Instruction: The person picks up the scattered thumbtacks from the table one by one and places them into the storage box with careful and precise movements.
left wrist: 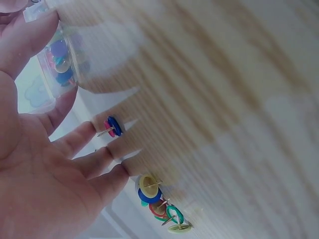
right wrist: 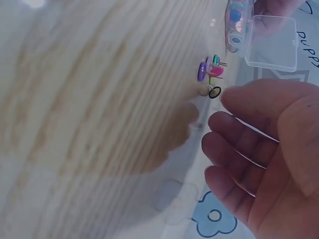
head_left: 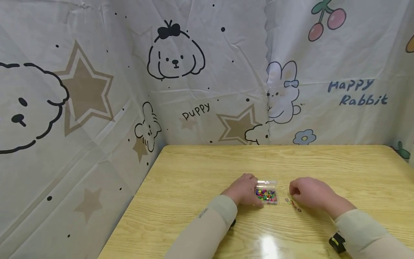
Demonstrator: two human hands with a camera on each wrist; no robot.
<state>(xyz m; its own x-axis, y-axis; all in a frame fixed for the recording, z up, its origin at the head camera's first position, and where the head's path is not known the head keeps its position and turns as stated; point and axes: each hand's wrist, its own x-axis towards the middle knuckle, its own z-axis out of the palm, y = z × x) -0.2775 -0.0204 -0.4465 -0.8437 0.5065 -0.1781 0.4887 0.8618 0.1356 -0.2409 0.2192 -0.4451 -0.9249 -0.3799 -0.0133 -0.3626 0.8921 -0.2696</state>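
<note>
My left hand (head_left: pixel 244 190) grips a small clear plastic box (head_left: pixel 271 203) by its left side, with the thumb at the near edge. Inside the box are many colourful thumbtacks (head_left: pixel 266 195). The hinged clear lid (right wrist: pixel 271 47) is tipped back, away from me. To the right of the box, loose thumbtacks (head_left: pixel 293 203) lie in a short slanting row; purple, pink and green ones show in the right wrist view. Beside them is my right hand (head_left: pixel 312 192), fingers bent loosely. Its thumb tip is close to a black-rimmed thumbtack (right wrist: pixel 215 92). No held thing shows; the index finger is mostly hidden.
The wooden table (head_left: pixel 200 162) reaches back to a printed cloth (head_left: pixel 207 86) hanging behind it and along the left. A black device (head_left: pixel 337 242) is strapped under the right wrist, and part of another shows under the left wrist.
</note>
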